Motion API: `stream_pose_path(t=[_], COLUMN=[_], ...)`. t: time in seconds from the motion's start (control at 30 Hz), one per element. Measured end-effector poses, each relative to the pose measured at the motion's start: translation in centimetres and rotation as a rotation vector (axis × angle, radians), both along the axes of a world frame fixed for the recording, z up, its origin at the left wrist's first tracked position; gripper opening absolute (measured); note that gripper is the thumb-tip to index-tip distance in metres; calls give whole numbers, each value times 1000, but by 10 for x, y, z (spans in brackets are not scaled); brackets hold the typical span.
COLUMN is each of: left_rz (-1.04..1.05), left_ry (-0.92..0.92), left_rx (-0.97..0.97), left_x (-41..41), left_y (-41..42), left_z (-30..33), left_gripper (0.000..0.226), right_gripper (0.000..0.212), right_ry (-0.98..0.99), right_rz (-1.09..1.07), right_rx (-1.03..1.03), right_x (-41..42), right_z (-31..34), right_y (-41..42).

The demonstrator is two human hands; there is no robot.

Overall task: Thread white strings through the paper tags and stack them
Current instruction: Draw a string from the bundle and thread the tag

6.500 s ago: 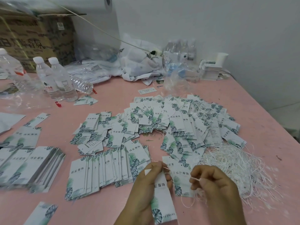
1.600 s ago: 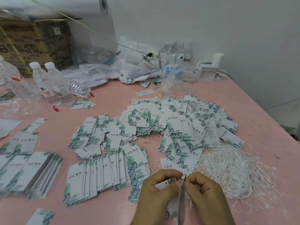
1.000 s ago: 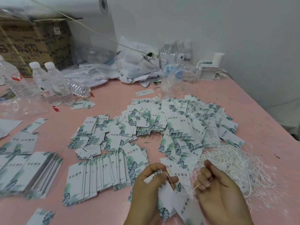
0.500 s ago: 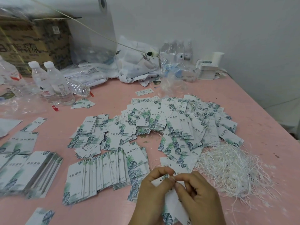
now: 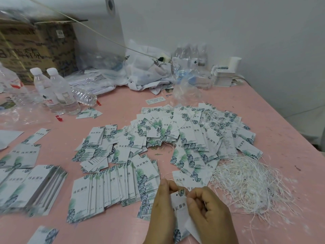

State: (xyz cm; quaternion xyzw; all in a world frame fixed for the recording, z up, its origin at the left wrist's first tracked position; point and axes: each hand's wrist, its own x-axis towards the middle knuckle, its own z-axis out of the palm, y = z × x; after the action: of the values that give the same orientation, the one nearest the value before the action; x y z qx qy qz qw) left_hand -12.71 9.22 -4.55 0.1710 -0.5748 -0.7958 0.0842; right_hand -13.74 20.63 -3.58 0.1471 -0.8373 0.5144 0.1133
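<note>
Head view: left hand [image 5: 161, 211], right hand [image 5: 209, 211] both pinch one tag [image 5: 178, 206]; two upright bottles [image 5: 58, 90].

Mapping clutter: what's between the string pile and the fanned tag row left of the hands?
Head view: both hands holding a tag, plus loose tags.

Two hands are seen: the left hand [image 5: 162, 206] and the right hand [image 5: 209, 212]. One paper tag [image 5: 177, 203] is held between them. Loose tags [image 5: 193, 136] are spread over the tabletop [image 5: 281, 138] in a number too great to be counted, as are the white strings [image 5: 246, 187] in one tangled heap. Two upright water bottles [image 5: 59, 92] with white caps are counted at the left, one lying bottle [image 5: 84, 97] beside them, and one cardboard box [image 5: 37, 48] behind.
</note>
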Motion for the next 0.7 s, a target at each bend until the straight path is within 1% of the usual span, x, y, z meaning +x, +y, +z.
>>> stream_pose_path(t=[0.1, 0.23, 0.37, 0.5, 0.6, 0.7], left_rz=[-19, -34, -67, -105, -102, -74], left_ry=[5, 36, 129, 164, 174, 153], left_rx=[-73, -183, -129, -164, -199, -84], left_x=[0, 2, 2, 3, 4, 4], left_y=[-1, 0, 5, 5, 5, 7], left_z=[-4, -7, -8, -11, -11, -11], left_gripper=[54, 50, 59, 65, 62, 56], right_gripper=[18, 20, 22, 22, 21, 12], right_ry=[59, 87, 92, 110, 129, 144], right_rz=[-29, -70, -99, -118, -125, -108], right_rx=[47, 72, 79, 86, 108, 113], right_x=[1, 1, 0, 1, 1, 1], right_z=[-1, -2, 0, 2, 5, 7], right_y=[-6, -7, -8, -8, -7, -7])
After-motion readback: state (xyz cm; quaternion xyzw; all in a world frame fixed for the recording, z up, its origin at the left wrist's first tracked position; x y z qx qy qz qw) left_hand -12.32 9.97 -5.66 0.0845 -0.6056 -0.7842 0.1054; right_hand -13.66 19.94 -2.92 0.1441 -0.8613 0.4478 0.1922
